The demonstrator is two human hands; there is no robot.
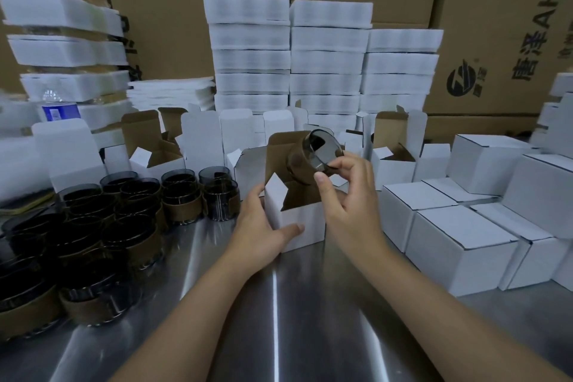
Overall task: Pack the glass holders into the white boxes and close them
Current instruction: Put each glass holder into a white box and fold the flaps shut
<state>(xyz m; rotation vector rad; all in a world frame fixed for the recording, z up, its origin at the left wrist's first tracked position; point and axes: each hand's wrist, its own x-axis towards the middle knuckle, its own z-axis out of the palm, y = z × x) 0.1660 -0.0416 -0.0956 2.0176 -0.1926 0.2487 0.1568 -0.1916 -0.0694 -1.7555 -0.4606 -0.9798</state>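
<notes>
A small white box point(302, 222) stands open at the table's middle, its brown inner lid flap raised behind. My left hand point(260, 226) grips the box's left side, thumb across its front. My right hand point(347, 195) pinches a dark glass holder with a brown sleeve point(310, 155) by its rim, tilted, just above the box's opening. Several more glass holders point(102, 220) stand crowded at the left.
Open white boxes point(198, 146) stand in a row behind. Closed white boxes point(462, 242) are stacked at the right. White foam trays point(325, 71) pile up at the back before large cardboard cartons point(496, 25). A water bottle point(57, 105) stands far left. The metal table point(279, 304) reflects light.
</notes>
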